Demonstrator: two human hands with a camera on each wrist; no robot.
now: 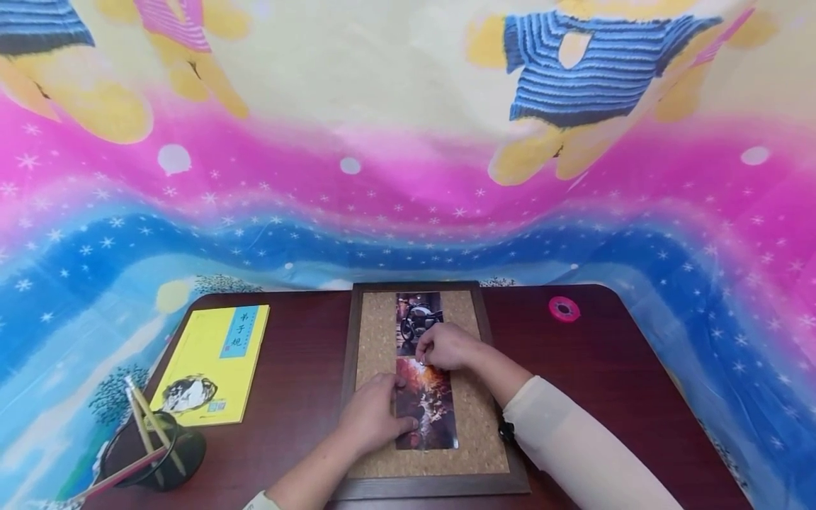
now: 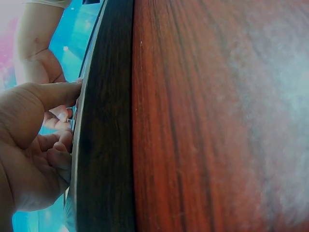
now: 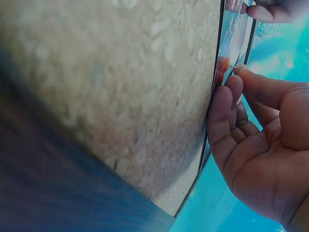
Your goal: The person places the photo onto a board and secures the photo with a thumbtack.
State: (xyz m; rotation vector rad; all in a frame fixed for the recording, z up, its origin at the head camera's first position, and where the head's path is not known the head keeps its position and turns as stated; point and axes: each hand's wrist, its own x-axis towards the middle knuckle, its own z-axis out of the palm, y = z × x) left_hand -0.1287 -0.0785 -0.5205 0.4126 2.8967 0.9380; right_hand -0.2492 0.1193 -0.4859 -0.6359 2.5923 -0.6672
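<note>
A framed cork board [image 1: 376, 322] lies on the dark table, with two photo prints on it, one above the other. The upper is a motorcycle photo [image 1: 408, 340]; the lower is a reddish-orange photo [image 1: 440, 425]. My right hand [image 1: 449, 346] pinches a small pin between thumb and index finger at the lower photo's top edge. In the right wrist view the thin metal shaft of the pin [image 3: 235, 67] shows at the thumb tip; its head is hidden. My left hand [image 1: 372, 418] rests at the lower photo's left edge, its thumb and fingertips pressing the surface.
A yellow book [image 1: 210, 375] lies at the left of the table. In front of it stands a black mesh pen holder [image 1: 194, 450] with several pencils. A pink round tape-like object [image 1: 564, 309] sits at the back right. A patterned curtain [image 1: 408, 205] surrounds the table.
</note>
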